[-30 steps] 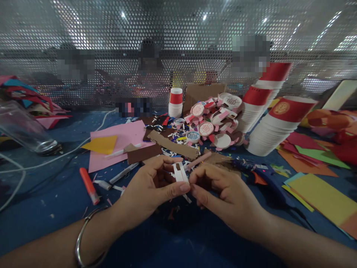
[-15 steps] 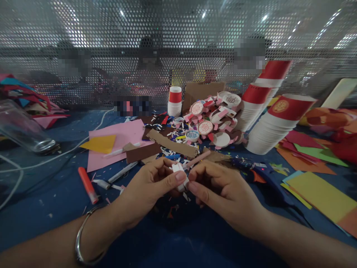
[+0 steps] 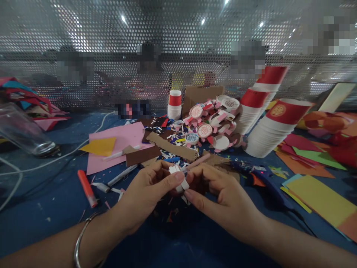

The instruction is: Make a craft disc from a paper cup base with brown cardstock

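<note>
My left hand (image 3: 150, 191) and my right hand (image 3: 220, 197) meet above the blue table, both pinched on a small white paper piece (image 3: 178, 178) with cut strips. The left thumb presses its top; the right fingers curl under and behind it. A metal bangle (image 3: 80, 242) circles my left wrist. Paper scraps lie on the table under the hands.
Behind the hands lie brown card strips (image 3: 173, 147), pink paper (image 3: 117, 143), a yellow triangle (image 3: 99, 146), pens (image 3: 122, 173) and an orange marker (image 3: 87, 188). Stacks of red-and-white paper cups (image 3: 275, 128) and cut cup bottoms (image 3: 212, 124) stand at right; a glue gun (image 3: 262, 178), coloured sheets (image 3: 320, 195), a glass jar (image 3: 25, 130).
The white piece, held upright and stretched out a second ago, is now folded down and bunched between both hands' fingertips. The hands have closed in slightly.
</note>
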A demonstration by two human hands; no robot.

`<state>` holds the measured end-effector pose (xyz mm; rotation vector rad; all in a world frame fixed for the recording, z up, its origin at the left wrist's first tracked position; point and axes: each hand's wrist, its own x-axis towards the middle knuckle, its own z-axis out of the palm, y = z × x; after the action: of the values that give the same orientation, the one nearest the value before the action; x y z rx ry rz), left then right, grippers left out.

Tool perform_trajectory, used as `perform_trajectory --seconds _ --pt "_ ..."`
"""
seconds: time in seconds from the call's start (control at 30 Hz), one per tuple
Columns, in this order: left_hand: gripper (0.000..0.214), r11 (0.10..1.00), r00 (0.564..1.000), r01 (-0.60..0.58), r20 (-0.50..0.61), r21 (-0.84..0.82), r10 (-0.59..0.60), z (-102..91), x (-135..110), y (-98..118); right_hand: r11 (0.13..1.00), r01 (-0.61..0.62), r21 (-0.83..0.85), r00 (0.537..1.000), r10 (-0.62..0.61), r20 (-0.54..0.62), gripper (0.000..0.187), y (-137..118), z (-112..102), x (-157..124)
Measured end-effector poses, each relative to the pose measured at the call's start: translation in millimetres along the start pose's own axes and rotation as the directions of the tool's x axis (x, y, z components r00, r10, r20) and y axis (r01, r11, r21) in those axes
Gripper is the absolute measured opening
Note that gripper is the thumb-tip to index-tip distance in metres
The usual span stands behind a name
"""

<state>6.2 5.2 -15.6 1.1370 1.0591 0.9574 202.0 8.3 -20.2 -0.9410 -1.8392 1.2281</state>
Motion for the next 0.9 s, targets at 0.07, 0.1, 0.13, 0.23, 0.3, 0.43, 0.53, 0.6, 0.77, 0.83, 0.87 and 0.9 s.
perform_trajectory --seconds 0.07,0.1,0.13,0.23,0.3,0.43,0.53,0.6,0.77,0.83,0.87,0.9 --pt "0.03 1.0 1.0 0.007 -0.002 -0.018 -0.007 0.6 -0.3 -0.4 1.0 0.006 0.005 1.0 -0.006 0.006 0.013 0.0 0.3 -0.1" --pt "0.029 0.999 1.0 0.017 -0.002 -0.033 -0.017 0.9 -0.4 -0.4 1.0 0.004 0.009 1.0 -0.004 0.012 0.013 0.0 0.3 -0.2" --pt "0.029 0.998 0.999 0.032 0.001 -0.052 -0.032 1.2 -0.5 -0.3 1.0 0.0 0.011 1.0 0.0 0.016 0.013 0.0 0.2 -0.4" --pt "0.028 0.993 0.998 0.067 0.003 -0.093 -0.067 1.8 -0.6 0.4 1.0 0.006 -0.01 1.0 -0.006 0.016 0.014 -0.3 -0.5 -0.7" --pt "0.027 0.993 0.998 0.065 0.006 -0.094 -0.064 1.9 -0.5 0.8 0.999 0.023 -0.032 1.0 -0.023 0.007 0.015 -0.7 -1.2 -0.9" --pt "0.029 0.996 0.999 0.05 0.013 -0.074 -0.049 1.8 -0.3 0.2 0.999 0.022 -0.049 1.0 -0.022 -0.001 0.016 -1.4 -1.8 -1.3" --pt "0.031 0.998 0.999 0.052 -0.001 -0.047 -0.052 1.9 -0.2 -0.9 0.997 0.034 -0.064 0.999 -0.034 -0.005 0.015 -1.4 -1.5 -1.2" --pt "0.031 0.998 0.999 0.048 -0.007 -0.031 -0.048 2.0 -0.4 -1.0 0.996 0.047 -0.072 0.999 -0.048 -0.014 0.014 -1.5 -1.2 -1.0" --pt "0.033 0.996 0.997 0.075 0.035 -0.049 -0.073 1.9 -1.3 0.5 0.999 0.043 -0.029 0.999 -0.043 -0.01 0.012 -1.9 -1.1 0.1" --pt "0.032 0.994 0.995 0.09 0.054 -0.069 -0.087 1.3 -1.0 0.6 0.999 0.039 -0.023 0.999 -0.039 -0.014 0.011 -2.2 -1.4 0.6" --pt "0.031 0.992 0.994 0.095 0.06 -0.077 -0.091 1.0 -0.7 0.4 0.999 0.038 -0.023 0.999 -0.039 -0.017 0.011 -2.3 -1.5 0.9" --pt "0.03 0.992 0.993 0.101 0.065 -0.081 -0.096 0.6 -0.4 0.2 0.999 0.04 -0.026 0.999 -0.041 -0.019 0.011 -2.5 -1.7 1.1"
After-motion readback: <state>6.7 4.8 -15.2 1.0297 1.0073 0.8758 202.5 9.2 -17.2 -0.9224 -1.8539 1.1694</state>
